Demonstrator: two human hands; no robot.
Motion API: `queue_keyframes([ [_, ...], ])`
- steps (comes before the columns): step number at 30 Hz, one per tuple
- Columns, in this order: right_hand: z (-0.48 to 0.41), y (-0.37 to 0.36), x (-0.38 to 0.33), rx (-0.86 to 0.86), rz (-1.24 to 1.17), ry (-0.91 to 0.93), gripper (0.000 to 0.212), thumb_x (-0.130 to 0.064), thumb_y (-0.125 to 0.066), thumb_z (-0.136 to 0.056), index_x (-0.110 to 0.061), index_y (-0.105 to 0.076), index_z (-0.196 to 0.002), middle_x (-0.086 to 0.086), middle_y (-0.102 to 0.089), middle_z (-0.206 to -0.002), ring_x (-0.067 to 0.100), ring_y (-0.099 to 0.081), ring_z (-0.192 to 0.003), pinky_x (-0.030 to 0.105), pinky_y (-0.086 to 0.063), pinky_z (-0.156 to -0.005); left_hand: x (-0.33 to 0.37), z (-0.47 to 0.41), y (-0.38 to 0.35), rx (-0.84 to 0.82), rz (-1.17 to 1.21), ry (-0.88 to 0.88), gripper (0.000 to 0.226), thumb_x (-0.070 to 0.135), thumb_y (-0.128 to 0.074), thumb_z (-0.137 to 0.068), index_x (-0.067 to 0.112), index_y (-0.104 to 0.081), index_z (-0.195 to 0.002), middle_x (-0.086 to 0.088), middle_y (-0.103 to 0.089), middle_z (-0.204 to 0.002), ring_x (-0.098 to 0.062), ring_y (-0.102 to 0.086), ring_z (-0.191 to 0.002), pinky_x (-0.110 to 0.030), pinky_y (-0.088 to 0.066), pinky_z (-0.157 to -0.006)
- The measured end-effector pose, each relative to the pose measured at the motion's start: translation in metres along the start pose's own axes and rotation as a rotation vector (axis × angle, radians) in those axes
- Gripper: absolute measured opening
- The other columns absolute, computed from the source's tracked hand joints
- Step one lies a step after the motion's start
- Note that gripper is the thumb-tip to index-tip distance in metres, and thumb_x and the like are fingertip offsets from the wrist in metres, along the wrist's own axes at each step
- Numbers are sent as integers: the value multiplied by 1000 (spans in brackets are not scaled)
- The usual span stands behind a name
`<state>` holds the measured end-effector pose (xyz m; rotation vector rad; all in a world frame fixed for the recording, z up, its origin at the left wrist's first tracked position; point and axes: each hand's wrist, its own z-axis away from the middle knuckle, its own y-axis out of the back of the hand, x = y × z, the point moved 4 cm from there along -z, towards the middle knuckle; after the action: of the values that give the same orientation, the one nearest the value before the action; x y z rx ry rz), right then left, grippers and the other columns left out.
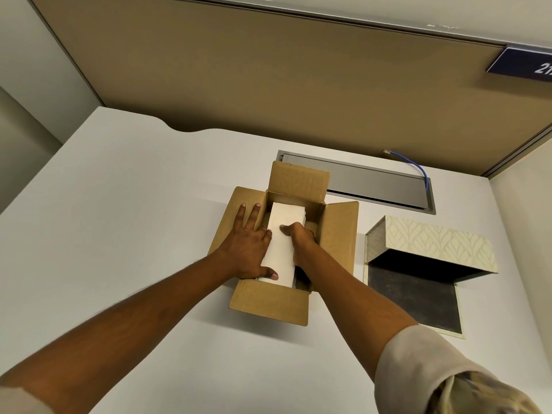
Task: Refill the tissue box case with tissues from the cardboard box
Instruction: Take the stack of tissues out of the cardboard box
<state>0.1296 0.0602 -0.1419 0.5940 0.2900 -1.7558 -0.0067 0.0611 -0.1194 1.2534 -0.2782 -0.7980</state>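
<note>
An open brown cardboard box (337, 234) sits on the white desk with its flaps spread out. Inside it lies a white stack of tissues (283, 231). My left hand (249, 246) presses against the stack's left side, thumb over its near end and fingers spread onto the left flap. My right hand (300, 240) grips the stack's right side, fingers down inside the box. To the right stands the tissue box case (430, 243), cream with a leaf pattern, opened up, its dark inner base panel lying flat on the desk.
A grey metal cable hatch (376, 186) is set into the desk (125, 222) behind the box, with a blue cable (418, 167) coming out of it. A tan partition wall (268, 85) rises along the desk's back edge.
</note>
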Motion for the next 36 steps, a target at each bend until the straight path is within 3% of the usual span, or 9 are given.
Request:
queue_keyframes([
  [5, 4, -2, 4, -23, -71, -2, 56, -26, -68, -84, -9, -44, -132, 15, -56, -129, 36, -53, -116, 52, -42, -104, 0, 0, 2, 15, 23, 15, 125, 97, -11, -57, 9, -25, -145, -19, -25, -154, -46, 13, -142, -65, 22, -105],
  [16, 11, 0, 1, -33, -122, 195, 65, -28, -78, -78, -10, -47, -132, 13, -61, -124, 33, -60, -109, 52, -49, -97, -3, 3, 1, 25, 95, 79, 132, 96, 2, -53, 5, 4, -148, -22, -6, -158, -42, 14, -143, -63, 20, -107],
  [21, 19, 4, -6, 26, -78, 317, 63, -36, -80, -76, -9, -52, -126, 10, -63, -120, 29, -63, -106, 45, -53, -92, -7, 7, 0, 92, 203, 101, 122, 94, 1, -59, 7, 26, -142, -18, 8, -159, -37, 18, -143, -60, 16, -111],
  [28, 44, 8, -18, 20, -64, 492, 60, -38, -77, -79, -10, -52, -125, 8, -63, -118, 27, -62, -107, 44, -54, -91, -8, 14, 18, 215, 328, 154, 118, 93, -9, -61, 15, 40, -134, -18, 17, -157, -32, 25, -141, -52, 13, -115],
  [32, 61, 17, -27, 13, -184, 560, 52, -36, -79, -77, -17, -52, -118, 2, -64, -113, 25, -62, -106, 37, -55, -84, -3, 13, 44, 332, 424, 222, 122, 92, -19, -59, 17, 35, -138, -13, 20, -156, -28, 28, -140, -46, 14, -114],
  [36, 79, 32, -36, 30, -256, 576, 60, -40, -76, -79, -17, -49, -127, 6, -63, -120, 26, -63, -106, 45, -56, -90, 7, 13, 71, 416, 493, 264, 131, 91, -40, -57, 19, 29, -143, -13, 15, -159, -29, 20, -144, -47, 7, -117],
])
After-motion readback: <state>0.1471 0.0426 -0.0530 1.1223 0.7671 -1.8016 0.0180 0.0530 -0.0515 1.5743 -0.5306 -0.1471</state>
